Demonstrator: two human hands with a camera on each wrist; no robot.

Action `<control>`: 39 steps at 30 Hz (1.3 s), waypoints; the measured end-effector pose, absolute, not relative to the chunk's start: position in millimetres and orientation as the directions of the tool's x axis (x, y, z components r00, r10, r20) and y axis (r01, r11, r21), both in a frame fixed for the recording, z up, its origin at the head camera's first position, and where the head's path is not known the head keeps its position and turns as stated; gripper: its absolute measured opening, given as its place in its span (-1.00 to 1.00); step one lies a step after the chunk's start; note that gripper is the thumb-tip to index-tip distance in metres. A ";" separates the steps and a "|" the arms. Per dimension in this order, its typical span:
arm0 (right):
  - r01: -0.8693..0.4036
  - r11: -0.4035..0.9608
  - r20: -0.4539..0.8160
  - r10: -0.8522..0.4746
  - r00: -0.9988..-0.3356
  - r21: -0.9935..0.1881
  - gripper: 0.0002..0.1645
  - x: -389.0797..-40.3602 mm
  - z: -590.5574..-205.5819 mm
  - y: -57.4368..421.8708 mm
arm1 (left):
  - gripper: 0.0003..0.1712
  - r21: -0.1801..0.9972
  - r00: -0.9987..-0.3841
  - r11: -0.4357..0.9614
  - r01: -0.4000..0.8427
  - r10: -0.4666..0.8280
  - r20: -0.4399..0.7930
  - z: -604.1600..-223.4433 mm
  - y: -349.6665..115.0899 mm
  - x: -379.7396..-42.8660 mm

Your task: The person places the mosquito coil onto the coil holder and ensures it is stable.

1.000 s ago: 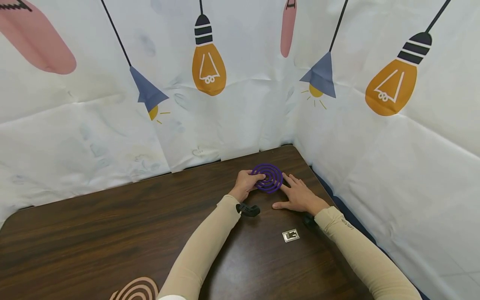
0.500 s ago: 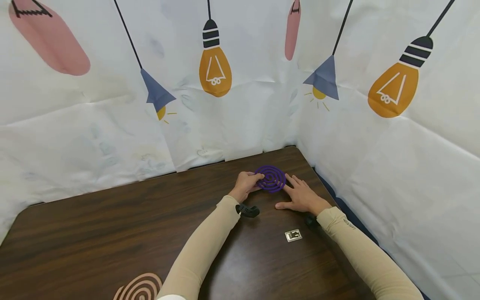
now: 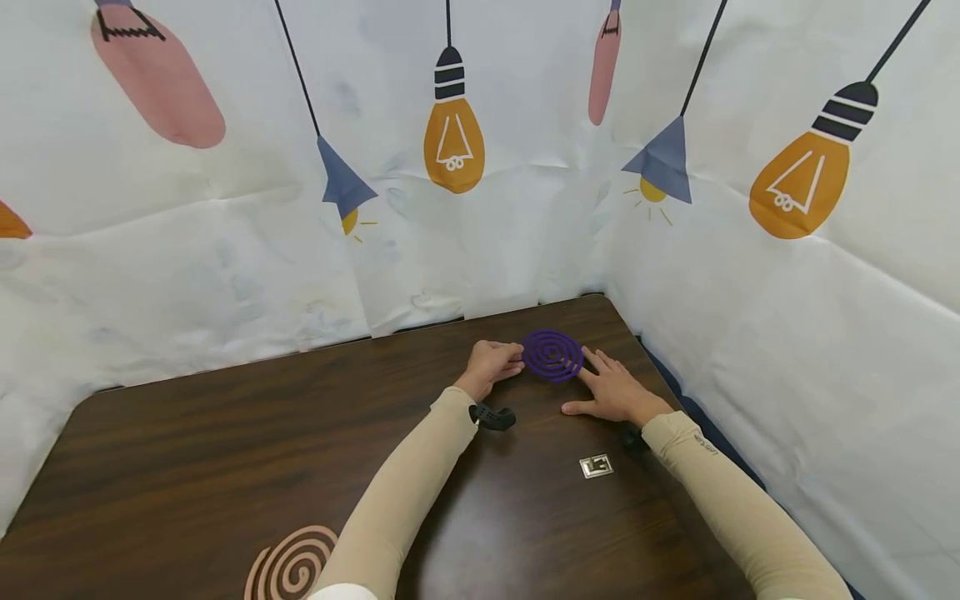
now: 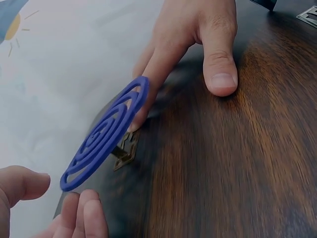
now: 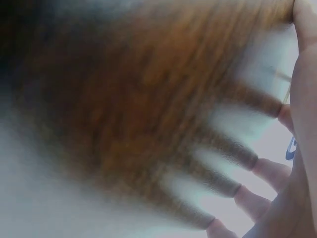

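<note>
A purple-blue spiral mosquito coil (image 3: 552,352) is held up level above the far right part of the table by a small brass-coloured metal stand (image 4: 119,152). Beside the coil's left edge is my left hand (image 3: 491,364), its thumb and fingertips apart and right at the rim in the left wrist view. My right hand (image 3: 617,392) lies at the coil's other side with fingers spread. Its thumb points toward the table's middle, and its index finger reaches down close to the stand, partly hidden behind the coil.
A second metal stand (image 3: 597,467) lies flat, nearer me, to the right. Toward the front left rests a brown spiral coil (image 3: 302,575), partly covered by my left sleeve. White sheeting (image 3: 480,250) with printed lamps borders the dark wooden table (image 3: 225,442).
My left thumb has drawn back off the coil's top to its left edge, letting the coil go. The right hand keeps its spread pose; the head view has swung left.
</note>
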State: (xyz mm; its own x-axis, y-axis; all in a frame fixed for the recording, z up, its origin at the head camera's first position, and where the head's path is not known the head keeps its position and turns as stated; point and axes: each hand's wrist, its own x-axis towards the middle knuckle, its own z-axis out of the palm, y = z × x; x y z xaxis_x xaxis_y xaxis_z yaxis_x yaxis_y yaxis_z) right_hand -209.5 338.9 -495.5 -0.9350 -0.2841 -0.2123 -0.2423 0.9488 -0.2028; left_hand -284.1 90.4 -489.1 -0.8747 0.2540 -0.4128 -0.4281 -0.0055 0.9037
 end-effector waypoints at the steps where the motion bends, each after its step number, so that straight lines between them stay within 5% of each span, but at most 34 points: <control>1: -0.242 0.948 -0.209 -0.284 -0.936 -0.204 0.13 -209.0 -495.1 339.0 | -0.64 0.904 -0.875 -0.007 -0.427 0.254 -0.411 -488.3 88.7 -283.8; 39: -0.283 0.940 -0.264 -0.326 -0.908 -0.189 0.02 -196.4 -492.2 337.5 | -0.57 0.926 -0.887 0.102 -0.363 0.266 -0.377 -467.7 13.4 -258.7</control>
